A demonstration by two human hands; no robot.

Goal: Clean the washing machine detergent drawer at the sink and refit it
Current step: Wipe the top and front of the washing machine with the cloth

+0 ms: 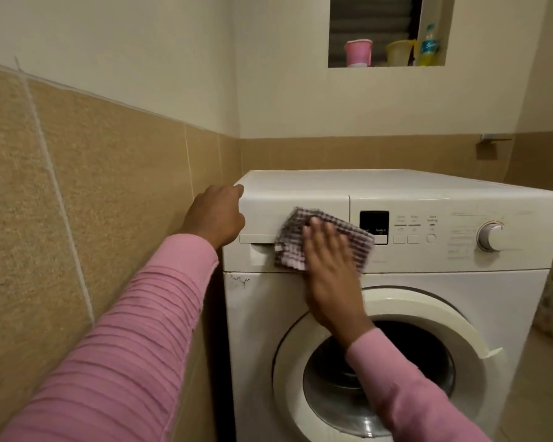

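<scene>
The white plastic detergent drawer [296, 204] sits pushed home in the upper left of the white front-loading washing machine [262, 317]. The right hand [329, 266] lies flat, fingers straight, pressing a brown-and-white checked cloth [289, 250] against the drawer's front, apparently to wipe it. The left hand [216, 215] curls round the machine's top corner, likely bracing against that push.

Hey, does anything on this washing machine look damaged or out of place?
Yes: dark cracks mark the front panel of the washing machine at its upper left corner, just below the detergent drawer, like chipped paint. Otherwise nothing stands out.
</scene>
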